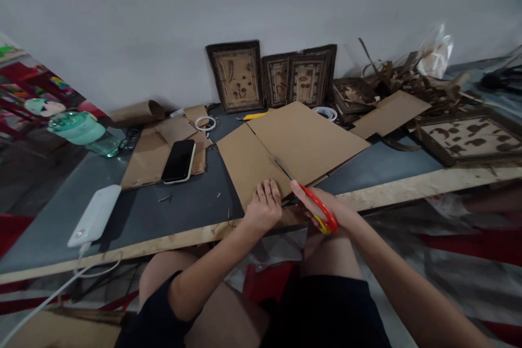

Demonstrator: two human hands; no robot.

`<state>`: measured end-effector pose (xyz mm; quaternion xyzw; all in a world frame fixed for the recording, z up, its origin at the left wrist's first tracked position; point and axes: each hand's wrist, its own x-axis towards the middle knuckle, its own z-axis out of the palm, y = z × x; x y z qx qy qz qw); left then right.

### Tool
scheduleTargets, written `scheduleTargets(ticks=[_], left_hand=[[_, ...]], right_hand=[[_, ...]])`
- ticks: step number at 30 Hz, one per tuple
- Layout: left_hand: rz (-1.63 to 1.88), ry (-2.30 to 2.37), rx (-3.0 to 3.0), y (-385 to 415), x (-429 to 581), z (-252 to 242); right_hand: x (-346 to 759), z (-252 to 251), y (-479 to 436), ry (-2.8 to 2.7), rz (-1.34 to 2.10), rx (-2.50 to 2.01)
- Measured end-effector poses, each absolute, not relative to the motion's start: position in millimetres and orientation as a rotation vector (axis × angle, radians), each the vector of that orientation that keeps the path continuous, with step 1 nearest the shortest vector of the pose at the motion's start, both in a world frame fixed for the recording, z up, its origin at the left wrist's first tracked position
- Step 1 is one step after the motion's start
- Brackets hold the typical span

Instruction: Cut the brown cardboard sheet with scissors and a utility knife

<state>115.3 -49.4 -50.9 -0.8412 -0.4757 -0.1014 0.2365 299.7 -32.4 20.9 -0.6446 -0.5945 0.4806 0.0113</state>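
Observation:
A brown cardboard sheet [306, 138] lies over the near part of the table, with a long slit running in from its far left edge. My right hand [316, 206] is closed round the red and yellow handles of a pair of scissors [322, 206]. Their blades point away from me, set along the line of the slit. At the sheet's near edge my left hand [265, 205] holds the cardboard, its fingers on top, left of the scissors. The left thumb is hidden.
A phone [179, 161] rests on cardboard pieces at left, near a white power bank [94, 215] with a cable and a green bottle [85, 131]. Framed pictures [236, 77] lean on the wall. Dried plant scraps [408, 81] pile at right, behind another frame [475, 138].

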Motion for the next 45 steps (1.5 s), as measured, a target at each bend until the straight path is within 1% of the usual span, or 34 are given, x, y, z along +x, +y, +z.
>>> scheduleTargets(ticks=[7, 12, 22, 33, 38, 42, 45], left_hand=[[-0.318, -1.366, -2.361, -54.3, 114.5, -49.9], [-0.328, -1.292, -2.300, -53.9, 114.6, -51.1], [-0.358, -1.385, -2.291, -56.4, 119.6, -63.1], [-0.349, -1.357, -2.249, -58.5, 120.2, -61.2], [-0.364, -1.409, -2.278, -57.0, 120.1, -60.6], [-0.347, -1.358, -2.292, -58.7, 119.9, -57.4], [-0.357, -1.361, -2.304, -62.6, 121.6, -56.9]], right_hand=[[294.3, 19.5, -36.9, -1.900, 1.423, -2.043], [291.1, 14.3, -38.8, -1.798, 1.419, -2.045], [287.8, 22.8, -37.1, -1.828, 1.406, -2.101], [287.3, 23.5, -40.0, -1.778, 1.367, -2.153], [291.9, 20.5, -44.3, -1.729, 1.427, -2.048], [294.5, 21.0, -51.5, -1.548, 1.550, -1.973], [297.4, 22.6, -54.3, -1.519, 1.632, -1.873]])
